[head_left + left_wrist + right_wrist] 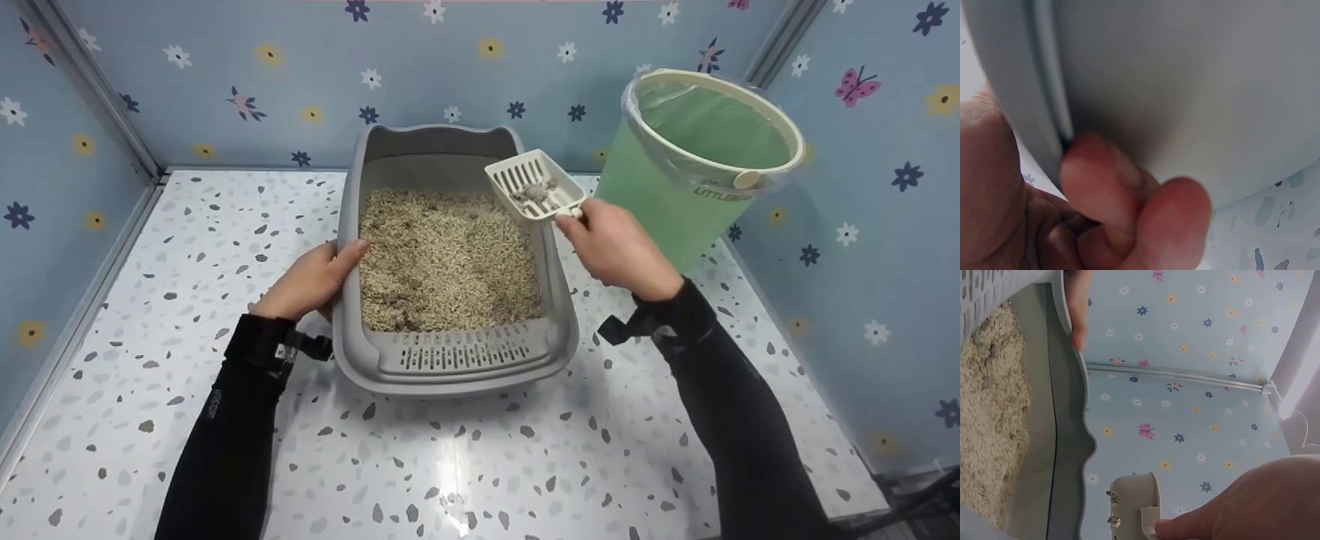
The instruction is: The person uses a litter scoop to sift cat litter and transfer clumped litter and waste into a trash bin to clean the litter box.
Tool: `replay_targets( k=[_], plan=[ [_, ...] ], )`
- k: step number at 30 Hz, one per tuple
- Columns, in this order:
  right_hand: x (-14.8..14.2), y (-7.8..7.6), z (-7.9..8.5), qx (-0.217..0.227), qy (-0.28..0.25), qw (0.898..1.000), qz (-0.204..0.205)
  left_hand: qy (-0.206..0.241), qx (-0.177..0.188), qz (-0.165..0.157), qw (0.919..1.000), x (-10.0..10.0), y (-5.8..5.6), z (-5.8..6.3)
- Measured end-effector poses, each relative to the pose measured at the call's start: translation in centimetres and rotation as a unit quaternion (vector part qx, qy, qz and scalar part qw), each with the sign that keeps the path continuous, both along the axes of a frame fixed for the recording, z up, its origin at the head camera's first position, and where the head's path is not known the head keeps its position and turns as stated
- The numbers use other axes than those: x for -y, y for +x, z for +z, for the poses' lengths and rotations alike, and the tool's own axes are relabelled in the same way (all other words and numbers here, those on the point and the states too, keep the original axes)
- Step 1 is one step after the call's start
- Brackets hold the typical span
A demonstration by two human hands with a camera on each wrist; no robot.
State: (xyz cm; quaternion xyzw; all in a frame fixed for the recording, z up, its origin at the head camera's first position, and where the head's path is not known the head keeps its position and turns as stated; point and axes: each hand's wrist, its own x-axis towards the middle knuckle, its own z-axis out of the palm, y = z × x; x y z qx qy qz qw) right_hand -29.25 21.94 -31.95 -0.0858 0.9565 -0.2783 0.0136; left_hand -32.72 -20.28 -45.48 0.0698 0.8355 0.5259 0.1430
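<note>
A grey litter box (456,379) holds beige granular litter (450,262), with darker patches at its left and front. My left hand (309,279) grips the box's left rim, thumb over the edge; in the left wrist view its curled fingers (1171,225) press under the rim against the outer wall. With my right hand (619,244) I hold a white slotted litter scoop (562,184) by its handle, above the box's right rim. Several greyish clumps (534,193) lie in the scoop. The right wrist view shows the scoop (1134,500) from its side, clumps showing at its edge.
A green bin (660,202) lined with a clear bag (645,139) stands right of the box, close behind my right hand. Flower-patterned walls (420,82) enclose the speckled white surface (202,247) at the back and both sides.
</note>
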Motion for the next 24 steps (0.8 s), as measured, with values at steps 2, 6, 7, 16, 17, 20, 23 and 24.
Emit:
replay_targets(
  k=[2,6,7,16,17,20,23,24],
  plan=[
    [-0.9,-0.3,1.3,0.004,0.000,1.000,-0.013,-0.001,0.001,0.000,1.0000,0.0,0.0,0.0],
    [-2.7,-0.7,3.8,0.012,-0.003,0.999,-0.039,-0.002,0.002,0.000,1.0000,0.0,0.0,0.0],
    [-3.2,-0.8,4.4,0.013,-0.005,0.999,-0.043,-0.002,0.002,0.000,1.0000,0.0,0.1,0.0],
    [-7.4,-2.5,8.2,0.010,-0.015,0.996,-0.082,0.004,0.003,-0.002,1.0000,0.0,0.1,0.0],
    [-7.9,-2.7,8.5,0.010,-0.016,0.996,-0.089,0.005,0.004,-0.002,1.0000,0.1,0.1,0.0],
    [-9.3,-3.3,9.2,0.013,-0.013,0.994,-0.111,0.006,0.007,-0.003,1.0000,0.1,0.0,0.0],
    [-10.6,-3.9,9.7,0.014,-0.003,0.992,-0.129,0.004,0.008,-0.003,1.0000,0.1,-0.1,0.0],
    [-11.0,-4.1,9.8,0.014,0.000,0.991,-0.135,0.003,0.007,-0.003,1.0000,0.1,-0.1,0.0]
  ],
)
